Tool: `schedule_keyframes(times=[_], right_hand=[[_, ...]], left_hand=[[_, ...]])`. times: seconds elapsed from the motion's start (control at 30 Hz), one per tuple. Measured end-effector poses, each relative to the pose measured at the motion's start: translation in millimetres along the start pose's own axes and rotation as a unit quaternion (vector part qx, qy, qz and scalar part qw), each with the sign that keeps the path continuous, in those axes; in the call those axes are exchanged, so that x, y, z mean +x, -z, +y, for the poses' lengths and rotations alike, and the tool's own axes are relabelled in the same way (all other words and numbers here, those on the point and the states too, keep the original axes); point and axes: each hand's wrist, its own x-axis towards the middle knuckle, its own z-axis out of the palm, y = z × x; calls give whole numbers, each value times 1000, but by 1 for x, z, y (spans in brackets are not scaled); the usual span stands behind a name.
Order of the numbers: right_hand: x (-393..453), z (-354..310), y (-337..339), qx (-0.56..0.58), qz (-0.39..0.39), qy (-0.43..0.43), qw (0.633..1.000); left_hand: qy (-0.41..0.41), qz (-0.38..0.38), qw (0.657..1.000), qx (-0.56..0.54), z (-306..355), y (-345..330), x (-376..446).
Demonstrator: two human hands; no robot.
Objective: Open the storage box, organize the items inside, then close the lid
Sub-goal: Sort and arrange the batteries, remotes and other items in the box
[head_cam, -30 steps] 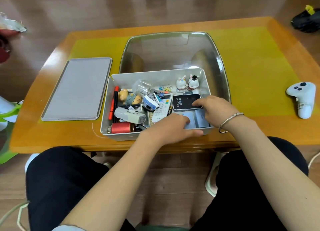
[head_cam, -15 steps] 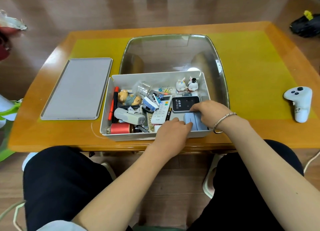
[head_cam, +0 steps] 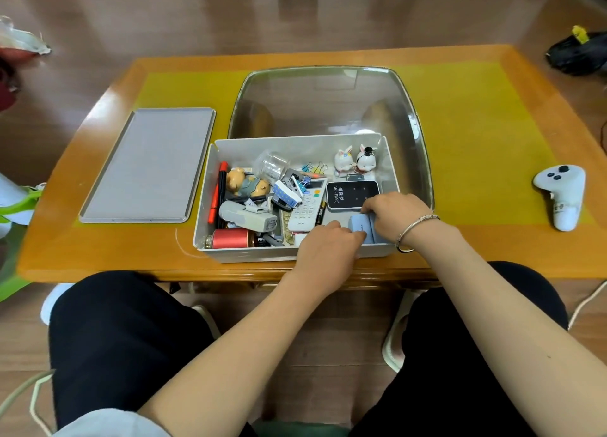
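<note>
The white storage box (head_cam: 246,256) stands open at the table's near edge, full of small items: a black Wi-Fi device (head_cam: 351,193), a white remote (head_cam: 307,210), a red thread spool (head_cam: 231,238), a bear figurine (head_cam: 243,182), two rabbit figurines (head_cam: 343,160) and a clear jar (head_cam: 272,167). Its grey lid (head_cam: 147,167) lies flat to the left. In the box's near right corner sits a pale blue packet (head_cam: 361,225). My right hand (head_cam: 394,213) grips its far edge with curled fingers. My left hand (head_cam: 328,249) pinches its left edge.
A large clear plastic tub (head_cam: 322,101) stands right behind the box. A white game controller (head_cam: 561,193) lies on the yellow mat at the right. A red marker (head_cam: 216,193) lies along the box's left wall. My knees are under the table's near edge.
My right hand slid off the black Wi-Fi device toward me onto the blue packet. My left hand drew back to the packet's left edge. The packet now stands more exposed.
</note>
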Motion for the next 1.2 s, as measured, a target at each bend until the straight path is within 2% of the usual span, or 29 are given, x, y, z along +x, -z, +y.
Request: schedule_keyframes(times=[0.2,0.5,0.6,0.77,0.83,0.9,1.03,1.2], right_hand=[[-3,7,4,71,-6,29,997],[-4,7,5,26,-15,22,999],[-6,4,2,22,31,10,999],[-10,-3,4,30,180,-15,983],[-9,-11,6,49,225,-17,973],[-6,-22,9,75,238,-6,968],[2,-44,14,121,194,35,973],[9,-63,14,118,137,32,983]], left_hand=[[-3,7,1000,13,1,1,0],[-6,3,1000,15,0,2,0],[0,1,1000,3,-1,1,0],[22,31,992,-121,-11,12,-9],[41,62,987,-141,-20,19,-17],[66,103,981,-150,-31,26,-27],[126,181,965,-141,-62,38,-47],[282,236,923,-112,-101,43,-70]])
